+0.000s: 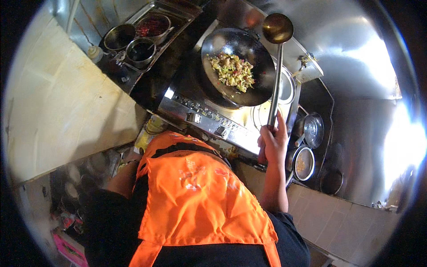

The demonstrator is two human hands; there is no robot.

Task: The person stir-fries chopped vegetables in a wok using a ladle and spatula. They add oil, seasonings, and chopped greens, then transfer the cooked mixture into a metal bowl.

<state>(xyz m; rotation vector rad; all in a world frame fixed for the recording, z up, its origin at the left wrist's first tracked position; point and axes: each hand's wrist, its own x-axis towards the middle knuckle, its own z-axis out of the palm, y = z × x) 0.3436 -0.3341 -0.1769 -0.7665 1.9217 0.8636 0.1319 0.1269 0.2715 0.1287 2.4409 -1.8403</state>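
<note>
My right hand (275, 140) grips the reddish-brown handle end of a long metal ladle (278, 70). The ladle's round bowl is raised, beyond the right rim of a dark wok (263, 75), and its shaft crosses in front of that rim. Chopped, cooked food (233, 71), pale green and brown with red bits, lies in the wok, which sits tilted on the stove (210, 121). Low at my left side, my left hand (132, 157) is dim and partly covered by my orange apron (200, 200). Whether it holds anything cannot be made out.
Left of the stove, a metal tray (180, 15) carries several metal pots, one with red contents (151, 26). A squeeze bottle (95, 53) stands beside it. To the right are a white-rimmed pot (287, 87), a metal pan (313, 130) and a strainer-like vessel with brownish bits (303, 163).
</note>
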